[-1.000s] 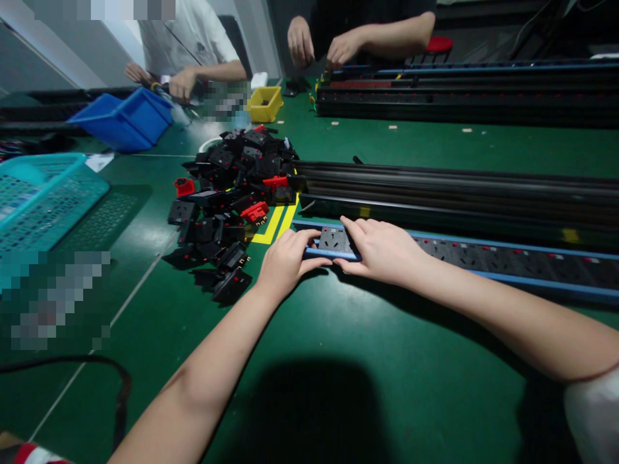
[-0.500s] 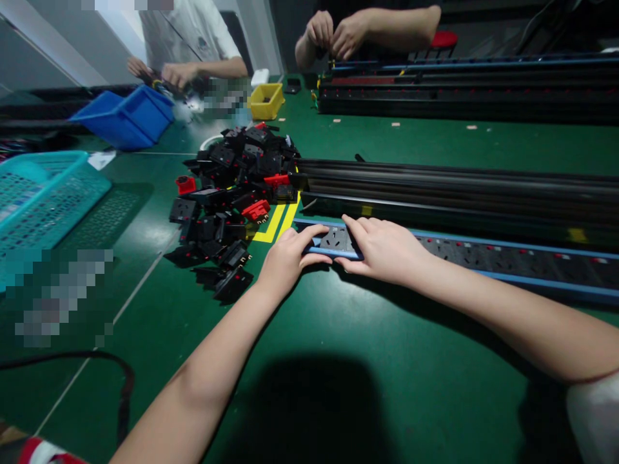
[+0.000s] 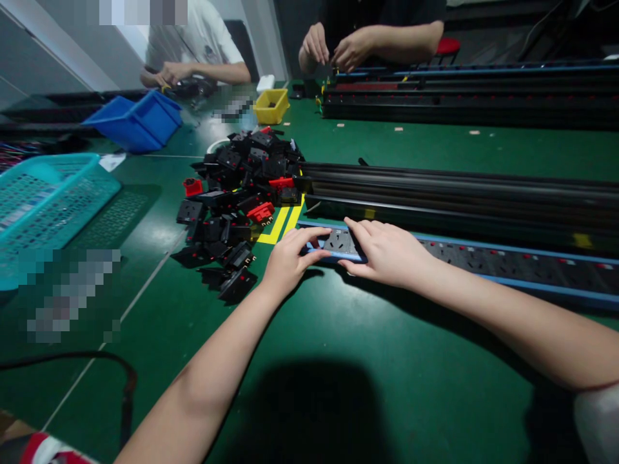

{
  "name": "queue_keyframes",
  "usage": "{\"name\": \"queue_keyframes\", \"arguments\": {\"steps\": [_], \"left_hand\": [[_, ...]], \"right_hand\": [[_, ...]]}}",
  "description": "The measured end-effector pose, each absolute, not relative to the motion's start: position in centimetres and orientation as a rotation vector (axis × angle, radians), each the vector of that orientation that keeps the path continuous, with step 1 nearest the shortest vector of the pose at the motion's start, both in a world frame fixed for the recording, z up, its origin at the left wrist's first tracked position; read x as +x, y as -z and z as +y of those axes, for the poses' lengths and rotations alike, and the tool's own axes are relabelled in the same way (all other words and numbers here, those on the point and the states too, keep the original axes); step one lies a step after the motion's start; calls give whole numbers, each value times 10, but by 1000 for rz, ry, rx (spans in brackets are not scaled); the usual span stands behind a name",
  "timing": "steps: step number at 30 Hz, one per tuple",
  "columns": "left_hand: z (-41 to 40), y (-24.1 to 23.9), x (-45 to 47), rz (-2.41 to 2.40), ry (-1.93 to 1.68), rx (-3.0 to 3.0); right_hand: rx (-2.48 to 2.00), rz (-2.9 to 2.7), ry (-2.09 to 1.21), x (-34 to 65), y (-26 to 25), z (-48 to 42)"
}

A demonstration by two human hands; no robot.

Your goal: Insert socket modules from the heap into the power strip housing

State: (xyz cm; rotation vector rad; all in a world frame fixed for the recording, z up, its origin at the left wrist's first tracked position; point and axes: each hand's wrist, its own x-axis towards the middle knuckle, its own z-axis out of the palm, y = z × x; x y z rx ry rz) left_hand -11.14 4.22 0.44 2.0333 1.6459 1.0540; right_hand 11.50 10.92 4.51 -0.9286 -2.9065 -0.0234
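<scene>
A long power strip with a blue rail (image 3: 507,267) lies across the green table in front of me, its sockets facing up. Both my hands are at its left end. My left hand (image 3: 289,259) curls around the end of the rail, fingers and thumb pinching it. My right hand (image 3: 382,250) lies over the strip just right of a grey socket module (image 3: 337,241), fingers pressed on the module's edge. A heap of loose black and red socket modules (image 3: 242,193) sits just left of my left hand.
Long black rails (image 3: 459,193) lie behind the strip. More strips (image 3: 464,90) lie at the far side, where two other people's hands work. A teal basket (image 3: 48,206), blue bins (image 3: 135,119) and a small yellow box (image 3: 271,105) stand at left and back. A black cable (image 3: 123,386) curves near the front left.
My hands have stayed at the strip's left end, with only a small shift of view. The far person's hands lifted off the strip and came together.
</scene>
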Motion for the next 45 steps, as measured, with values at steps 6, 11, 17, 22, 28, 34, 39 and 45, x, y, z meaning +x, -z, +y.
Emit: {"name": "queue_keyframes", "arguments": {"steps": [6, 11, 17, 22, 28, 34, 39, 45], "left_hand": [[53, 3, -117, 1626, -1518, 1415], [61, 11, -122, 1575, -1572, 1276], [59, 6, -120, 1588, -1573, 1271], [58, 6, -120, 1596, -1560, 1283], [57, 5, -119, 1632, -1546, 1308], [53, 1, -115, 1731, -1497, 1405], [48, -3, -113, 2061, -1345, 1597], [48, -4, -111, 2286, -1311, 1646]], "right_hand": [[-448, -3000, 172, 119, -43, 113], [-432, -2994, 295, 117, -40, 113], [-465, -2986, 342, 114, -43, 111], [-464, -2963, 364, 111, -43, 109], [-468, -2957, 327, 111, -42, 110], [-476, -2963, 334, 111, -43, 109], [-469, -2943, 391, 112, -43, 107], [-469, -2944, 409, 112, -42, 106]]}}
